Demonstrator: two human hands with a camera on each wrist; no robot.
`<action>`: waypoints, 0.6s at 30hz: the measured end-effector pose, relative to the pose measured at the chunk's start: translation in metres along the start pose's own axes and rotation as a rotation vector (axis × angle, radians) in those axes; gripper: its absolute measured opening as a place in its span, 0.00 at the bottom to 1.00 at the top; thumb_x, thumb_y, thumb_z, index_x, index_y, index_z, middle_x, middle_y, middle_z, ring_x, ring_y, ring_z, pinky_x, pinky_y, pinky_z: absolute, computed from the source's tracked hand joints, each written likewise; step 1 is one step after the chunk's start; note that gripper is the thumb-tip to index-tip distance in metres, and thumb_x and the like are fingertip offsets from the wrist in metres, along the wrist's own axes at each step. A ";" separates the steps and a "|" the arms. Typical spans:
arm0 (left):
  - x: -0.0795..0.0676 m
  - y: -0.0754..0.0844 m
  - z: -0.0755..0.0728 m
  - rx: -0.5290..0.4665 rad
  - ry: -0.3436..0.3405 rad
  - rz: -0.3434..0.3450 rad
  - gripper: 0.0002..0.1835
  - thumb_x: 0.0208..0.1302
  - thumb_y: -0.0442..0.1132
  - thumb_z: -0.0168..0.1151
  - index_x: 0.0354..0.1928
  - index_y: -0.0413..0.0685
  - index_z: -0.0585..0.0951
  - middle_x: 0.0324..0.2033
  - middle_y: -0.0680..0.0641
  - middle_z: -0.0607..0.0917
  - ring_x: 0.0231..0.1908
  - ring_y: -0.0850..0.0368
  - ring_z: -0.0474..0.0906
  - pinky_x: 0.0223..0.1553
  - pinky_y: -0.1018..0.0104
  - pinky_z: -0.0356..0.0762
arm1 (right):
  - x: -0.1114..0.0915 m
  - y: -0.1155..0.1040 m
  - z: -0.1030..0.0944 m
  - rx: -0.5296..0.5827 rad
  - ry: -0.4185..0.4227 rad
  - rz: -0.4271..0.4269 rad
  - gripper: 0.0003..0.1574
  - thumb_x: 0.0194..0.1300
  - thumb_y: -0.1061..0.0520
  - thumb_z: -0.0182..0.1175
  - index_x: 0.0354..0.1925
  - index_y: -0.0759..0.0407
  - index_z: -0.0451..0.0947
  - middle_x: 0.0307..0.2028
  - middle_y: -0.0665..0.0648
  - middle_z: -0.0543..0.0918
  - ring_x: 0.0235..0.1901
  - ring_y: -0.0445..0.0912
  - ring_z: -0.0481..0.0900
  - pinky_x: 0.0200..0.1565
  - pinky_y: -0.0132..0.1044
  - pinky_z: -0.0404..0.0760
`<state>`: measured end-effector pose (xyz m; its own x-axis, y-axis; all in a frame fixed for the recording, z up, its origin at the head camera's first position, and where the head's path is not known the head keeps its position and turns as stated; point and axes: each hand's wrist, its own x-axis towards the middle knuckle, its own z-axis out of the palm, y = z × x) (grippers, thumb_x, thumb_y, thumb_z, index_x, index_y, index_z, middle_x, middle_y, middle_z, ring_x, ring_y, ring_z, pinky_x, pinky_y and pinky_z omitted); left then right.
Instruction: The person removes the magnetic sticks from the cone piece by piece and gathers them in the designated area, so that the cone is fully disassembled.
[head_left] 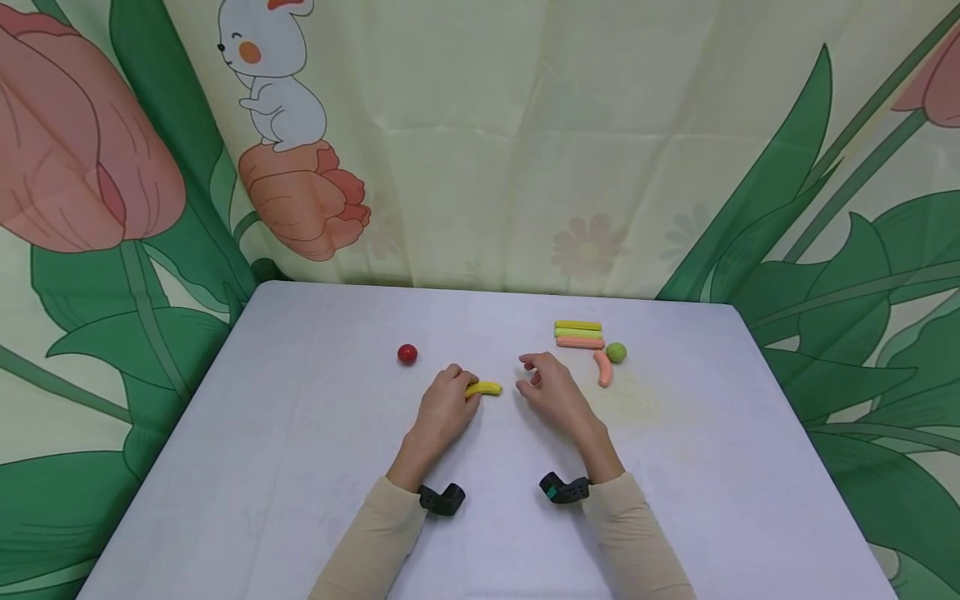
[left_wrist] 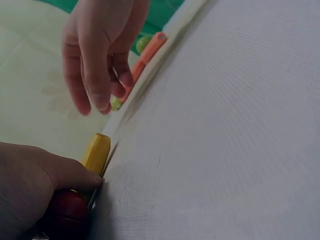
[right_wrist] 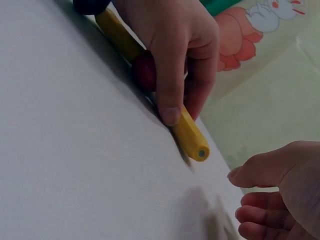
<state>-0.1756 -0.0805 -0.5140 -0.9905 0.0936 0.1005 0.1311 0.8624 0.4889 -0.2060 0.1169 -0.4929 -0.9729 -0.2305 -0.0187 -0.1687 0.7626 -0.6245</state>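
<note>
My left hand (head_left: 444, 406) pinches a small yellow toy banana (head_left: 489, 388) low over the table. One end of the banana (right_wrist: 192, 137) pokes out past the thumb in the right wrist view, showing a small dark tip. A red ball (head_left: 407, 355) lies on the table left of and beyond this hand. Across from the banana, my right hand (head_left: 557, 393) hovers with its fingers loosely bent and apart, holding nothing. To the right of it are a curved pink toy sausage (head_left: 603, 368) and a green ball (head_left: 617, 352).
Yellow (head_left: 578, 325), light green (head_left: 578, 333) and pink sticks (head_left: 580, 342) lie side by side at the table's back right. In the right wrist view another yellow piece (right_wrist: 119, 34) and a dark blue thing (right_wrist: 91, 5) show past the left hand. A printed curtain (head_left: 480, 167) hangs behind the white table (head_left: 285, 417).
</note>
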 end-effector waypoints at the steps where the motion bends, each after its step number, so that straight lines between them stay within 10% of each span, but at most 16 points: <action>1: 0.000 0.000 0.000 0.000 -0.003 0.000 0.14 0.64 0.41 0.69 0.49 0.45 0.86 0.42 0.48 0.82 0.39 0.56 0.76 0.48 0.64 0.83 | -0.001 -0.002 0.002 0.002 -0.005 -0.008 0.28 0.65 0.56 0.66 0.62 0.60 0.75 0.51 0.58 0.81 0.41 0.47 0.76 0.44 0.38 0.80; 18: -0.002 0.001 0.003 0.003 0.015 0.086 0.12 0.64 0.42 0.69 0.47 0.45 0.86 0.39 0.48 0.81 0.36 0.58 0.74 0.40 0.67 0.80 | -0.005 -0.015 0.025 -0.018 -0.054 -0.175 0.18 0.64 0.59 0.66 0.52 0.62 0.82 0.40 0.54 0.80 0.35 0.41 0.74 0.38 0.33 0.77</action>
<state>-0.1740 -0.0783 -0.5165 -0.9748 0.1599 0.1555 0.2157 0.8530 0.4752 -0.1950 0.0912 -0.5035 -0.9184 -0.3930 0.0467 -0.3384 0.7186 -0.6076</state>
